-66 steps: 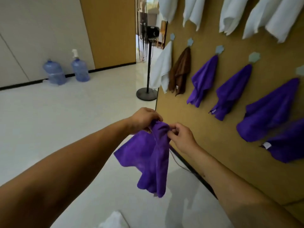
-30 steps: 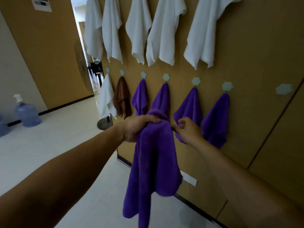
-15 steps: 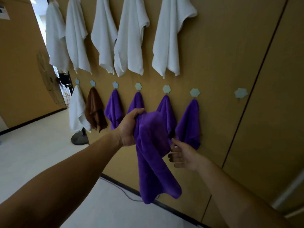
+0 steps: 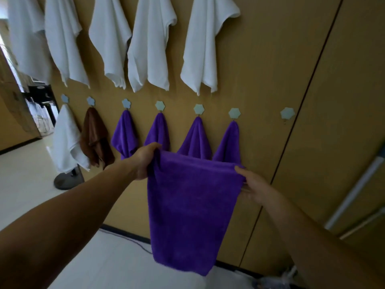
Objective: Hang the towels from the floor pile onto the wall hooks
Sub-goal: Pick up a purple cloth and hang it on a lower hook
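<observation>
- Our left hand [image 4: 145, 161] grips one top corner of the soft purple microfibre towel [image 4: 189, 207] — fingers curled round it.
- Our right hand [image 4: 253, 185] pinches the other corner.
- The bare pale-blue flower-shaped wall hook [image 4: 287, 113] sits up and to the right.

- Dim and murky overall, muddy brown across the wall panel [image 4: 260, 80].
- Brightest at nine o'clock through the doorway [image 4: 12, 65], with a pale sheen on the floor tiles [image 4: 25, 184].
- Faint, soft-edged shadows around the white towels [image 4: 206, 44] at twelve o'clock.
- Deep shade along the bare arm at seven o'clock up to the left hand [image 4: 145, 161]; paler on the right hand [image 4: 256, 188] at four o'clock.
- Bent by the wide lens: slanted panel seam [image 4: 302, 113] at two o'clock.
- Smeared and soft at five o'clock; no visible weave on the held purple towel [image 4: 187, 205].
- Slightly blocky throughout.
</observation>
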